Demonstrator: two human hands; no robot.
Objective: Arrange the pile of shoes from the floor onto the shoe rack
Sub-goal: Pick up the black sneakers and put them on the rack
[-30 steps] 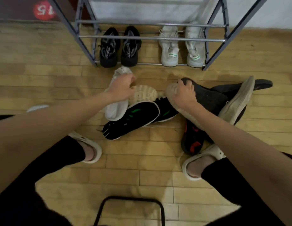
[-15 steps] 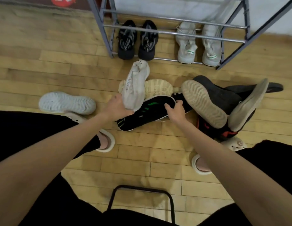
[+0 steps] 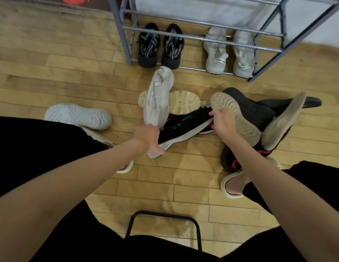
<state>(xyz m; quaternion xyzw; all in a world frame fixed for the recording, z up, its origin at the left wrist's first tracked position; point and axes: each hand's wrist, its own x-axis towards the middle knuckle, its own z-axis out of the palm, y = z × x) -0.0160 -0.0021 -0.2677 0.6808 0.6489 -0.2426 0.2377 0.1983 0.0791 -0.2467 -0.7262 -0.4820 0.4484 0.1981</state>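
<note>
A pile of shoes lies on the wooden floor in front of the grey metal shoe rack. My left hand is shut on the near end of a white sneaker, which points toward the rack. My right hand grips the heel end of a black sneaker with green stripes, which lies slanted under the white one. A beige-soled shoe lies beneath them. Two dark boots with pale soles and a black-and-red shoe are stacked at the right.
On the rack's lowest bars stand a black pair and a pale grey pair. A white shoe lies sole up at the left. My feet are in white slippers. A black stool frame is close in front of me.
My right hand left the dark boot's sole and took hold of the black green-striped sneaker. My left hand slid down to the near end of the white sneaker.
</note>
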